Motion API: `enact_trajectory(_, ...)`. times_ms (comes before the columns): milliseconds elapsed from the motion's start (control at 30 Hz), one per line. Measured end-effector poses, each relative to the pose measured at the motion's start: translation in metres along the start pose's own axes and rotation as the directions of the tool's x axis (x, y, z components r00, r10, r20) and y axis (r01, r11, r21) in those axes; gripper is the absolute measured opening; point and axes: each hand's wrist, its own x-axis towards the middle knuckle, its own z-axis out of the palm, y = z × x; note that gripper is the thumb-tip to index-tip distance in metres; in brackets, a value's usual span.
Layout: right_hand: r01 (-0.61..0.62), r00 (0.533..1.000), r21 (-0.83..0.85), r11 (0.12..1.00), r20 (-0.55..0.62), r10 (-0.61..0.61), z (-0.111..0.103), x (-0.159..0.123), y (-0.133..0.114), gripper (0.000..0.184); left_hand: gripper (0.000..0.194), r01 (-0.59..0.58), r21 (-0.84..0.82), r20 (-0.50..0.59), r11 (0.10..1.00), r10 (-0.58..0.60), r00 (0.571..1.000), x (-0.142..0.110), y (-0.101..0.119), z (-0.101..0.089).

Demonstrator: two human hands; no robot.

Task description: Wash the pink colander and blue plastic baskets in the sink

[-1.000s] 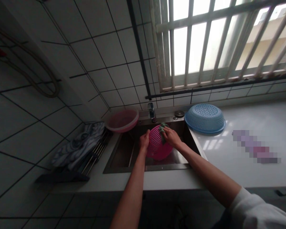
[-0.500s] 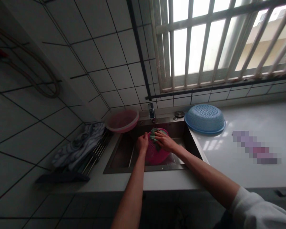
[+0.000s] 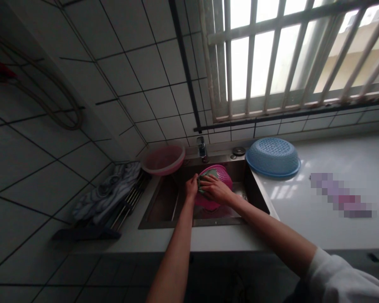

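Note:
Over the metal sink (image 3: 159,210), a pink perforated basket (image 3: 225,179) is tilted, its holed side showing at the upper right. My left hand (image 3: 192,186) is closed on the basket's left rim. With my right hand (image 3: 217,189) I press a green cloth (image 3: 212,172) against the inside of the basket, fingers bent over the cloth. Both hands are close together, and part of the basket is hidden behind them.
A faucet (image 3: 201,147) stands behind the sink. A pink basin (image 3: 162,159) sits at the back left corner, and an upturned blue basket (image 3: 273,156) on the right counter. Striped cloth (image 3: 107,189) lies on a rack (image 3: 129,206) at left. A blurred item (image 3: 342,195) lies far right.
The pink basket has turned and tilted, so more of its holed side shows at the right. My right hand and the cloth have shifted slightly down along the basket's inside.

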Motion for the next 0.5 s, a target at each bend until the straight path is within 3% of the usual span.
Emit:
enact_trajectory(100,-0.153,0.978,0.065,0.986,-0.13,0.161,-0.005,-0.007,0.024,0.028,0.074,0.078,0.02,-0.024,0.997,-0.078,0.997,-0.002,0.003,-0.002)
enact_trajectory(233,-0.393,0.866,0.197,0.898,-0.249,0.434,-0.01,-0.022,0.059,0.034,0.074,0.173,0.076,0.003,0.982,-0.174,0.985,-0.007,0.009,-0.003)
enact_trajectory(300,-0.415,0.859,0.197,0.888,-0.239,0.454,-0.009,-0.024,0.062,0.033,0.068,0.116,0.165,-0.009,0.979,-0.116,0.993,-0.011,0.013,-0.005)
enact_trajectory(433,-0.354,0.904,0.13,0.926,-0.207,0.374,-0.002,-0.016,0.042,0.031,0.044,-0.083,0.466,-0.083,0.881,0.137,0.987,-0.017,0.022,-0.009)
enact_trajectory(500,-0.287,0.938,0.094,0.953,-0.173,0.3,0.0,-0.01,0.028,0.032,0.045,-0.07,0.54,-0.057,0.839,0.119,0.991,-0.018,0.025,-0.012)
